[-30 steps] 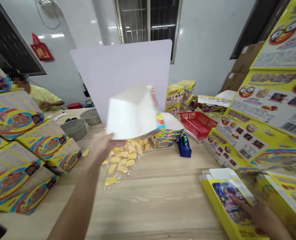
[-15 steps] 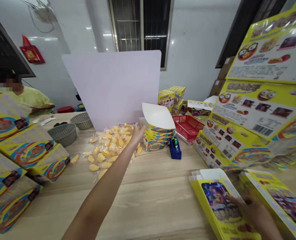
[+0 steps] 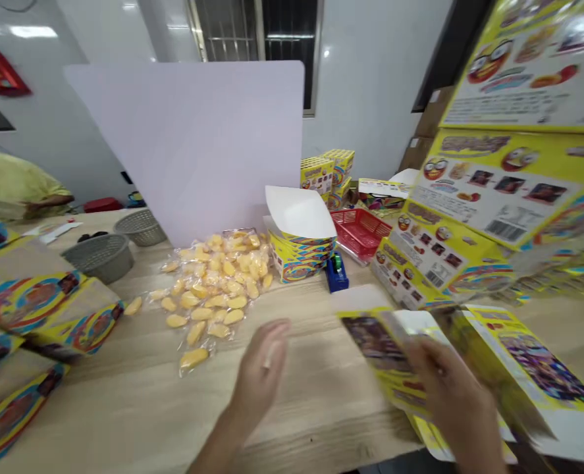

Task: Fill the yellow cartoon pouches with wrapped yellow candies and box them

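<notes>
Left hand (image 3: pixel 265 368) at 6 o'clock of the view: open, blurred, left fingers (image 3: pixel 276 336) loosely spread and pointing toward 1 o'clock; left forearm (image 3: pixel 217 451) rising from the lower edge. Right hand (image 3: pixel 447 375) at 4 o'clock, also blurred: right fingers (image 3: pixel 420 352) curled forward and closed; right forearm (image 3: pixel 484 447) entering from below. Hands well apart, both palms low over the view's lower half.

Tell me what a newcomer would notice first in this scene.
A large pale lilac board stands upright at the back of the wooden table, with a heap of wrapped yellow pieces in front of it. On the right, big yellow printed box panels with cartoon faces tower over the table. In the foreground, the right hand grips a yellow box blank, near the open left hand.
</notes>
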A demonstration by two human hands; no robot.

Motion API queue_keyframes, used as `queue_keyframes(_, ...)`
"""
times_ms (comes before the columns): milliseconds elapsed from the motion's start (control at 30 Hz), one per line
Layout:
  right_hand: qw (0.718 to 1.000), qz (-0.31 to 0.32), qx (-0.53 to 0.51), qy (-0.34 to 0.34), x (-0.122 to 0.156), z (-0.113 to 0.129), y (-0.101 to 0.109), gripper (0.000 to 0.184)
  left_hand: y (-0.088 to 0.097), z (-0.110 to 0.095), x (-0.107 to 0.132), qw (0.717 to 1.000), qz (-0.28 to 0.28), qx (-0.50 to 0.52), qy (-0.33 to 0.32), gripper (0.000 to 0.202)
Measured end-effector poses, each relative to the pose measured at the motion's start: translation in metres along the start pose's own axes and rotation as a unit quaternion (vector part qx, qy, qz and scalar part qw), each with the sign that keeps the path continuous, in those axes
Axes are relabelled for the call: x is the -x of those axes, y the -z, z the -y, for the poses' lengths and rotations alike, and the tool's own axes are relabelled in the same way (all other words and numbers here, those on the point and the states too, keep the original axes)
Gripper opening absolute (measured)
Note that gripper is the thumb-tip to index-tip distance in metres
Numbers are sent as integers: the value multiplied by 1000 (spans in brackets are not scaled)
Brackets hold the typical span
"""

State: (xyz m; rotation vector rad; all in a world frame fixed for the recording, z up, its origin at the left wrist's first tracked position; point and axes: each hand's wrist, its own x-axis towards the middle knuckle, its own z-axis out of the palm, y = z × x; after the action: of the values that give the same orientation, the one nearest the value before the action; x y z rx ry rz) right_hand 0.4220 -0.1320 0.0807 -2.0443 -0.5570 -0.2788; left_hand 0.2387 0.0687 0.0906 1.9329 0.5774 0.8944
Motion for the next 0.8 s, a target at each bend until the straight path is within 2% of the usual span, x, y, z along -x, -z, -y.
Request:
queue_keyframes(33,992,37,-28,117,13,20,-16,23,-6,-7,7,1000,14,10,-7,29)
queue_keyframes(67,974,71,-56,209,27,38,-31,20,-9,-12,10,1000,1,13,6,32)
queue_keyframes(133,937,106,-102,318,50,62,-57,20,-7,-15,13,998,-43,-6,53,30)
queue_keyframes(200,915,122,-131,361,65,69,-76,25,4,-13,14,994,-49,-52,86,21)
queue_keyframes(300,902,138,-136,386,80,64,-98,43,22,-8,21,988,-5,-122,90,19)
queue_keyframes(467,909,109,-55,399,115,65,-129,70,25,-5,35,967,-99,-166,168,27)
queue_keyframes(533,917,144,-54,368,130,66,-137,72,24,-7,37,963,-104,-143,201,26)
queue_keyframes(633,930,234,-125,255,140,64,-141,56,25,-14,37,965,-59,-146,211,33)
queue_keyframes(733,911,347,-211,66,134,64,-131,41,29,-20,39,976,-16,-174,129,34)
queue_keyframes(800,882,391,-238,-109,125,70,-120,37,32,-19,42,979,-66,-183,59,18)
